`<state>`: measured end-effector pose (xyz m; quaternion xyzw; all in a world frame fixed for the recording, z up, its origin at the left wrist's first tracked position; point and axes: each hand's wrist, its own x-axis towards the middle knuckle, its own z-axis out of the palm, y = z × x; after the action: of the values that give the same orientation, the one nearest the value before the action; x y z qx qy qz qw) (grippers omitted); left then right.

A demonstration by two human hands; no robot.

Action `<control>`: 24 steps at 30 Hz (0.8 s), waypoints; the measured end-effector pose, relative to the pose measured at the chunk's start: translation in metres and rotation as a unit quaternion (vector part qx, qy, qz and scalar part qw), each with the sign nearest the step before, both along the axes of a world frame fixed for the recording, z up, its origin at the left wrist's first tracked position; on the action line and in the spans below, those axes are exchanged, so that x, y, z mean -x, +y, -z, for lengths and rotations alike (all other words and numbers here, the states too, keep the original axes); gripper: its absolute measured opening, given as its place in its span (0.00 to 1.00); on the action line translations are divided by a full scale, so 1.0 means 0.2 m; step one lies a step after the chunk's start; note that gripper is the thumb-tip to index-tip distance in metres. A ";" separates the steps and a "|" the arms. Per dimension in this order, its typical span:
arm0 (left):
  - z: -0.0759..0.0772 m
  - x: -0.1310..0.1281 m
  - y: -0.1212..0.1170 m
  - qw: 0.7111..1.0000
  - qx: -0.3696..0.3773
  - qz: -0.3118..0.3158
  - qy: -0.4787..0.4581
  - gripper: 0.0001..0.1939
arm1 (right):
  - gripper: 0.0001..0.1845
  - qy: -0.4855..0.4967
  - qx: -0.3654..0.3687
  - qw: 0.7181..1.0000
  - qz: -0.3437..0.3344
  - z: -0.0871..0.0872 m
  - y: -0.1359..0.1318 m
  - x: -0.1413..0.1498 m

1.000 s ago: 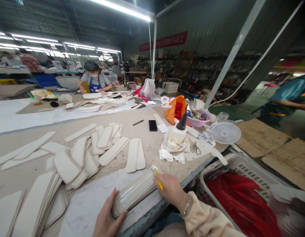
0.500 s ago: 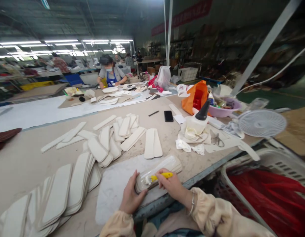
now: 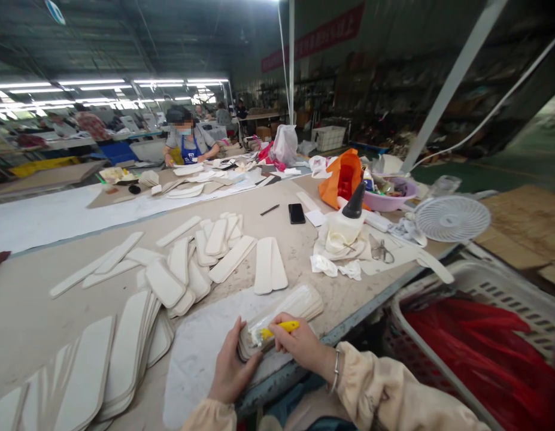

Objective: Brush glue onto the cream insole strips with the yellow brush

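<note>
In the head view my right hand [image 3: 297, 341] grips a brush with a yellow handle [image 3: 287, 327]. Its bristles, coated in white paste, press on the near end of a stack of long, rounded cream panels [image 3: 311, 302]. A wet, glossy white layer covers much of the top panel. My left hand [image 3: 232, 362] clasps the near left end of that stack, thumb on the near side and fingers on the far side. Under the stack lies a pale sheet [image 3: 187, 365]. Two overlapping cream panels [image 3: 270, 266] lie just beyond it.
Many loose panels [image 3: 86, 371] spread over the left of the table. Further back are a phone [image 3: 297, 214], a black-tipped bottle [image 3: 342, 230], scissors [image 3: 384, 254], an orange bag [image 3: 337, 179] and a white fan grille [image 3: 452, 218]. A basket [image 3: 475, 275] with red material stands right. A co-worker [image 3: 187, 143] sits opposite.
My view has turned a little to the right, so the scene sits further left. The brush remains near the stack's near end, and both hands keep their holds.
</note>
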<state>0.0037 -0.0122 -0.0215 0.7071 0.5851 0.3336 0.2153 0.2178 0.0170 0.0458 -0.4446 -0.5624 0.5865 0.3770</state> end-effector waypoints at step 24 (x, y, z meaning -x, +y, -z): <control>0.04 0.04 0.03 1.000 -0.016 -0.016 0.018 0.34 | 0.07 -0.020 0.030 0.997 0.071 0.02 0.04 -0.12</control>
<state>-0.0034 -0.0053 -0.0305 0.7067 0.5951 0.3333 0.1880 0.2409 0.0254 0.0421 -0.5059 -0.5192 0.5657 0.3929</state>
